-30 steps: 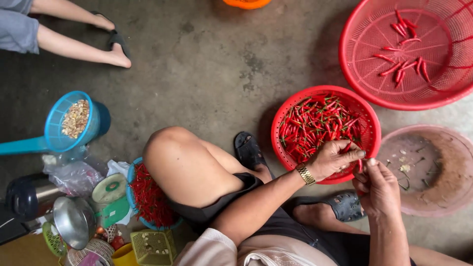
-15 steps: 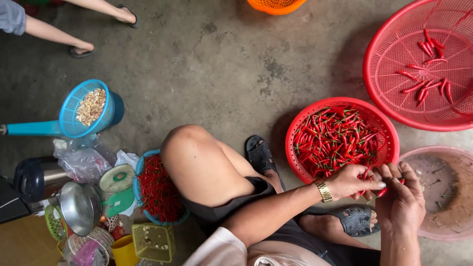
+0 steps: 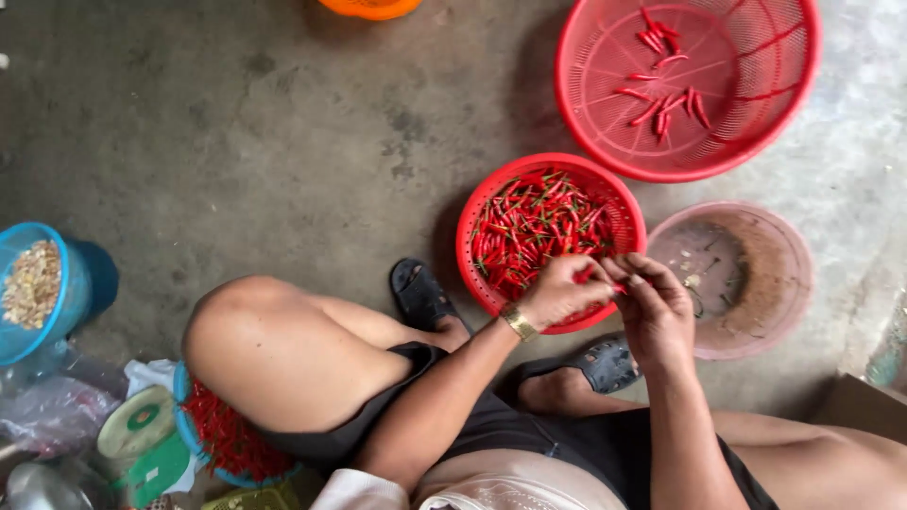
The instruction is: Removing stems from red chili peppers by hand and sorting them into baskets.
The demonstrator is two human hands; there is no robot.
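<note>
Left hand [image 3: 564, 291] and right hand [image 3: 654, 307] — met over the near rim of the small red basket [image 3: 477, 215], fingertips touching; grip of both pressed together, pinching one red chilli [image 3: 588, 277] between them, mostly hidden by the fingers. Gold watch [image 3: 518, 322] on the left wrist.

Small red basket on the concrete floor [image 3: 246, 142], filled with red chillies with green stems [image 3: 534, 225]. Large red basket [image 3: 784, 85] beyond it, holding a few stemless chillies [image 3: 661, 94]. Pink bowl [image 3: 789, 255] just right of the hands, dusty inside, with a few green stems [image 3: 694, 279]. Black sandals [image 3: 416, 293] under the feet, close to the small basket. Blue basket of chillies [image 3: 222, 439] behind the bent left knee; blue scoop [image 3: 71, 312] with pale bits at far left; orange bowl [image 3: 373, 8] at the top edge.

Against half a second ago: hands closer together, right hand drawn in from beside the pink bowl to meet the left; view swung so all baskets sit further left and lower; feet of another person, earlier at top left, gone from view
</note>
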